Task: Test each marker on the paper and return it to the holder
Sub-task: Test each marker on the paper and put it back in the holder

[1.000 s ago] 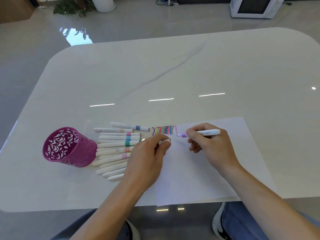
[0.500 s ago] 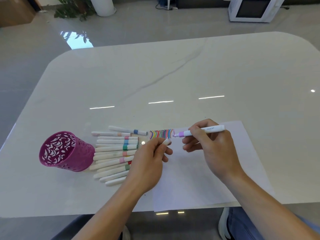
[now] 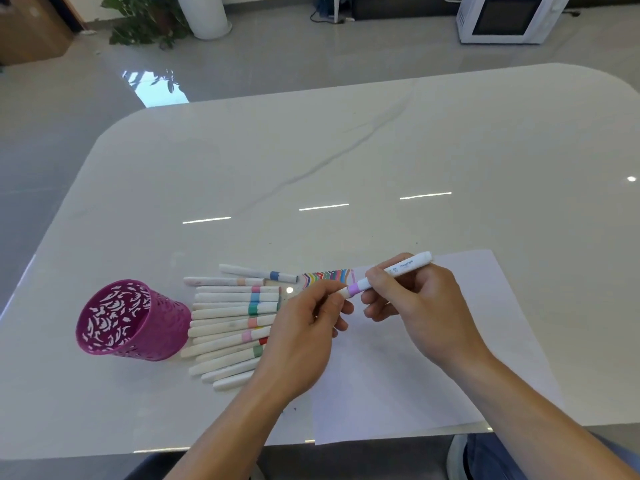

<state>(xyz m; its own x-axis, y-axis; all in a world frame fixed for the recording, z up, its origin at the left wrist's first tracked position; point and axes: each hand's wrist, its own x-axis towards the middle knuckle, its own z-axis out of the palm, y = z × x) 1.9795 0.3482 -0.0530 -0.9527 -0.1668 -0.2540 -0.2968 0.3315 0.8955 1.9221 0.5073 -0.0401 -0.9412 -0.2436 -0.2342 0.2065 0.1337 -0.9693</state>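
Note:
My right hand (image 3: 420,313) grips a white marker with a lilac band (image 3: 394,273), lifted above the white paper (image 3: 450,358) and tilted down to the left. My left hand (image 3: 304,337) pinches the white cap at that marker's tip end, so cap and marker meet between my hands. Several coloured test strokes (image 3: 327,277) sit at the paper's top left corner. A row of several white markers with coloured bands (image 3: 232,320) lies on the table left of the paper. The magenta perforated holder (image 3: 128,322) stands further left, tilted toward me, with nothing visible inside.
The white marble table (image 3: 346,161) stretches far behind the paper. Its front edge runs just under the paper's lower edge. On the floor beyond are a potted plant (image 3: 145,26) and a white appliance (image 3: 505,17).
The right hand lifted the lilac marker off the paper after drawing a stroke. The left hand brought the cap up to the marker's tip. The camera tilted slightly.

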